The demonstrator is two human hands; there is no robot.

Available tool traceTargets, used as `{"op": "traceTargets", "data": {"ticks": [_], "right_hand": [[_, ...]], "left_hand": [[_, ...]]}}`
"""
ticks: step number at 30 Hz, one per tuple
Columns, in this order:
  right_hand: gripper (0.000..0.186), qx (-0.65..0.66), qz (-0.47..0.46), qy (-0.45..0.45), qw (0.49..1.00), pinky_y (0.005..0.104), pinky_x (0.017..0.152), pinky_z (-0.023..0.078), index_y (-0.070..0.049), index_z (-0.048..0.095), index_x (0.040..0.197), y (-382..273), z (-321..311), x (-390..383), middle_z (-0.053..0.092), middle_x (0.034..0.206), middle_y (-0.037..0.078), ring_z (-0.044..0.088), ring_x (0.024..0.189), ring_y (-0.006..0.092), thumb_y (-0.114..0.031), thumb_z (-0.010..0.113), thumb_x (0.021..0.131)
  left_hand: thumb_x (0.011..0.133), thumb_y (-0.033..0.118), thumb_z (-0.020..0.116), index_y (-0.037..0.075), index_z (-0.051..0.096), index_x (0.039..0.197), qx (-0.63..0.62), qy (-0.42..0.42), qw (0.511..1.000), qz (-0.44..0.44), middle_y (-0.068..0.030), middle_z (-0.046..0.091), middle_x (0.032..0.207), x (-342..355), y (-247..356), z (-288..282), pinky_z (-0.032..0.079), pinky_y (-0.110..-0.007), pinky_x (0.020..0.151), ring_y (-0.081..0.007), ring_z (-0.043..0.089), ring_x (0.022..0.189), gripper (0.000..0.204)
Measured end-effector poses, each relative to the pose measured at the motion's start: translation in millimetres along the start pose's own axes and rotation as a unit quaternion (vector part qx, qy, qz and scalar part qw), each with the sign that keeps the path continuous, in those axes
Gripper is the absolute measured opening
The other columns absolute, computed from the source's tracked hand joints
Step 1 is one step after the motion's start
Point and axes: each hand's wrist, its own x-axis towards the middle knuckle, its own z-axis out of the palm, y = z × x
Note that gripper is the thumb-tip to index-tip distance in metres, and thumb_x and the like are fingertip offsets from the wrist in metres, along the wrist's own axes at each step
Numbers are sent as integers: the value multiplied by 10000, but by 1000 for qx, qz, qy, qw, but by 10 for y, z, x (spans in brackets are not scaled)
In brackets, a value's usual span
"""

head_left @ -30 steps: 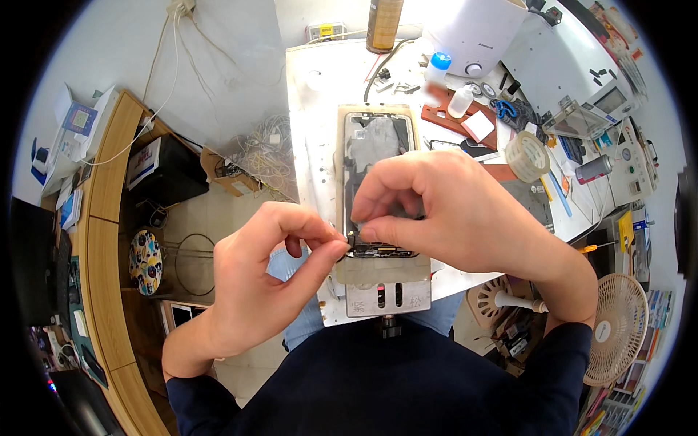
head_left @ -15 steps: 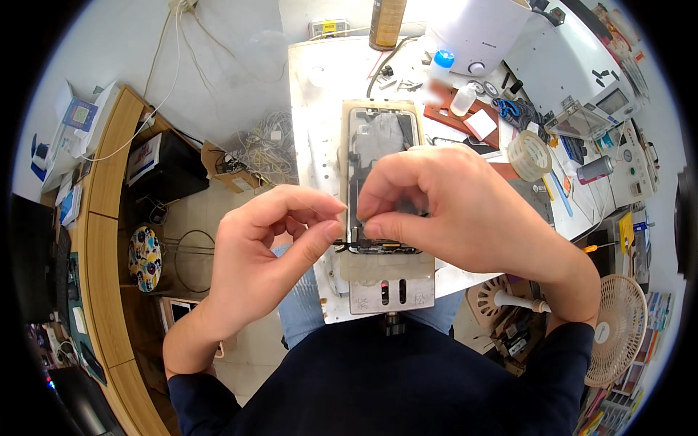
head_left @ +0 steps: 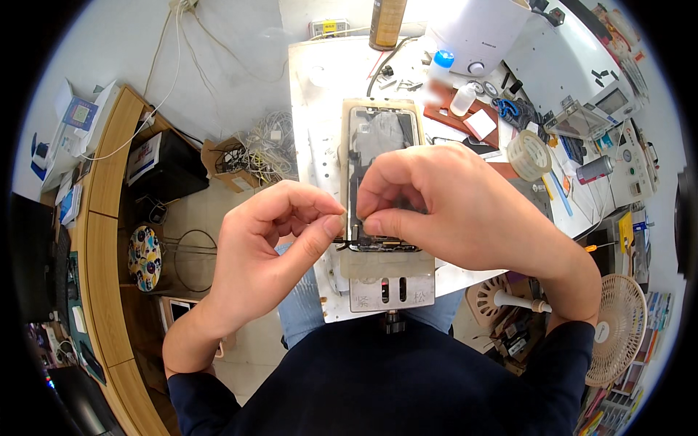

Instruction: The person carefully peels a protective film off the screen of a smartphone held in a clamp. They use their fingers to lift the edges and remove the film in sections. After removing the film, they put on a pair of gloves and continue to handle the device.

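Observation:
An opened phone body (head_left: 382,131) with a dark frame and a greyish inner sheet lies lengthwise on a beige pad of a metal holder (head_left: 374,296). My left hand (head_left: 269,243) hovers by the phone's lower left edge, thumb and forefinger pinched; anything between them is too fine to make out. Over the phone's lower half, my right hand (head_left: 451,200) has its fingers curled and its thumb pressed in; what its fingertips hold is hidden. Short dark strands (head_left: 345,245) stick out at the phone's lower left corner.
Right of the phone lie a tape roll (head_left: 529,155), a brown tray (head_left: 458,122) with a white bottle (head_left: 462,100), and blue-handled scissors (head_left: 509,109). A white machine with a knob (head_left: 476,43) stands behind. A beige fan (head_left: 618,330) is at lower right.
My left thumb and forefinger have drawn slightly closer together, with the thumb a little higher. My right hand stays nearly in place over the phone.

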Motion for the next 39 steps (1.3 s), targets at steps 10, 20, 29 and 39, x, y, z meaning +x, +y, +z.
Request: {"op": "traceTargets", "data": {"ticks": [10,20,29,39], "right_hand": [[142,-25,-3,-4,1000,317,691,537,-13,710,946,21,-20,3,736,815,88,702,737,194,-119,734,856],[143,-48,-8,-16,999,333,707,530,-34,723,946,14,-44,21,732,829,80,695,767,215,-145,739,858],[147,-58,-19,-15,998,350,718,529,-41,725,928,32,-30,42,718,837,79,687,786,235,-171,744,864],[138,-67,-17,-22,997,358,738,520,-44,726,920,20,-32,52,705,835,76,673,801,242,-169,739,861]], "left_hand": [[943,-29,694,-24,676,1029,-19,10,1000,-9,-24,682,941,8,-18,13,502,-210,745,-50,621,850,88],[935,-29,695,-13,670,993,-32,9,999,-27,-17,671,916,10,11,17,499,-215,745,-49,612,836,64],[932,-34,698,-14,666,984,-18,9,999,-27,-29,673,941,-8,11,-4,507,-221,759,-59,626,852,64],[930,-37,698,-16,663,978,-18,4,999,-30,-34,676,941,-1,20,-15,516,-221,773,-62,639,863,64]]}}
